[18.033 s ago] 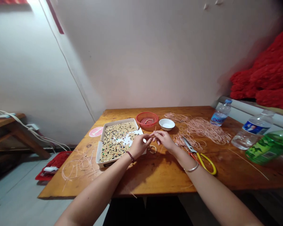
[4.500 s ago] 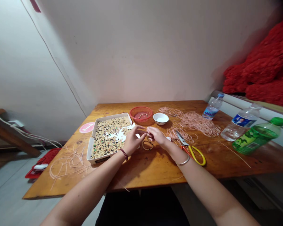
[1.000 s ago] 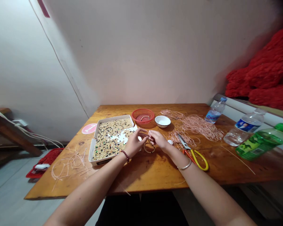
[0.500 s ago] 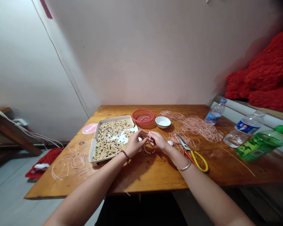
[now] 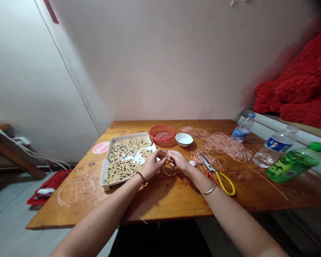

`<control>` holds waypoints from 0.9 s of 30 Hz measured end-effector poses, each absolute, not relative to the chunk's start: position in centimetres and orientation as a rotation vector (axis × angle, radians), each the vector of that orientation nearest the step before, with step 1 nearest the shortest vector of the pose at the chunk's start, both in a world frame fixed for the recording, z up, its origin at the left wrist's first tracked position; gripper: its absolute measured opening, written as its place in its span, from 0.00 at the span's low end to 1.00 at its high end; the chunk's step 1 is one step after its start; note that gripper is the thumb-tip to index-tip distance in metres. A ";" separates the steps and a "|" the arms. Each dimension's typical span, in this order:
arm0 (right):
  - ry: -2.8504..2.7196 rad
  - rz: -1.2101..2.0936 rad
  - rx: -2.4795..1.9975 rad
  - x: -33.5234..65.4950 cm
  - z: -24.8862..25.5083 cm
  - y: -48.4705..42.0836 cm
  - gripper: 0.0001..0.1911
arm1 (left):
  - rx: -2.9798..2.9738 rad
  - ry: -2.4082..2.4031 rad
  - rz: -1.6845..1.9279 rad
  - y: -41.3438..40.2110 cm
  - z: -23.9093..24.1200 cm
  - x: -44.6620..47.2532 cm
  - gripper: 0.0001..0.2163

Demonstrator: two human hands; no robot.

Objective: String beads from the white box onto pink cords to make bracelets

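Against a pale grey wall (image 5: 160, 67), you sit at a varnished brown wooden table (image 5: 187, 203). Your left hand (image 5: 153, 165) and right hand (image 5: 179, 160) are together, fingertips meeting just above a small ring of pale and dark round beads (image 5: 170, 175). Whether they grip its cord is too small to tell, as is whether the ring hangs or rests on the wood.

If a cord end is loose and your pinch slackens, beads could slide off. Your left forearm passes close by the shallow white cardboard tray (image 5: 104, 174); a bump of that elbow or wrist could jolt its loose yellow, black and green beads (image 5: 117, 167) over the low wall. Metal scissors with yellow and orange handles (image 5: 210, 165) lie beside your right forearm, so an outward sweep might push them into the thin pink cord heap (image 5: 227, 144) and snag it.
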State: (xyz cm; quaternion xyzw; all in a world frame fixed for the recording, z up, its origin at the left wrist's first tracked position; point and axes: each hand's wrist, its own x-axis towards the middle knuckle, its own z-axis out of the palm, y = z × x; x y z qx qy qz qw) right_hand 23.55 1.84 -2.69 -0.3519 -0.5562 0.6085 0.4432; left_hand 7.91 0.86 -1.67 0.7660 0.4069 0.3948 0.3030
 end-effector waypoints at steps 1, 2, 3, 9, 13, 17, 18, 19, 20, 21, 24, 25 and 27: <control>-1.378 1.513 -0.873 23.5 -2.7 1.8 0.21 | 2.032 1.080 1.043 0.8 -1.7 7.9 0.10; -1.378 1.514 -0.872 23.5 -2.6 1.8 0.21 | 2.034 1.083 1.039 0.8 -1.7 7.9 0.10; -1.379 1.515 -0.870 23.5 -2.6 1.8 0.21 | 2.035 1.086 1.036 0.8 -1.7 7.9 0.11; -1.372 1.521 -0.854 23.5 -2.9 1.9 0.21 | 2.034 1.062 1.039 0.7 -1.6 8.0 0.10; -1.372 1.514 -0.854 23.5 -3.3 2.2 0.21 | 2.036 1.079 1.042 0.7 -1.7 8.0 0.10; -1.369 1.517 -0.847 23.4 -3.4 2.2 0.21 | 2.037 1.087 1.040 0.8 -1.8 7.9 0.09; -1.367 1.516 -0.846 23.4 -3.3 2.2 0.21 | 2.040 1.086 1.041 0.8 -1.8 7.9 0.09; -1.364 1.516 -0.847 23.4 -3.3 2.2 0.21 | 2.044 1.086 1.043 0.8 -1.8 7.9 0.10; -1.363 1.519 -0.847 23.5 -3.3 2.1 0.21 | 2.048 1.087 1.047 0.9 -1.8 7.9 0.10; -1.361 1.525 -0.846 23.5 -3.3 2.1 0.21 | 2.051 1.086 1.049 0.9 -1.8 7.9 0.10; -1.352 1.555 -0.841 23.5 -3.3 2.1 0.21 | 2.049 1.084 1.045 0.9 -1.7 7.9 0.11; -1.347 1.566 -0.842 23.5 -3.3 2.1 0.21 | 2.049 1.085 1.041 0.9 -1.6 7.8 0.11; -1.340 1.576 -0.843 23.5 -3.4 2.2 0.21 | 2.051 1.093 1.037 0.9 -1.6 7.8 0.11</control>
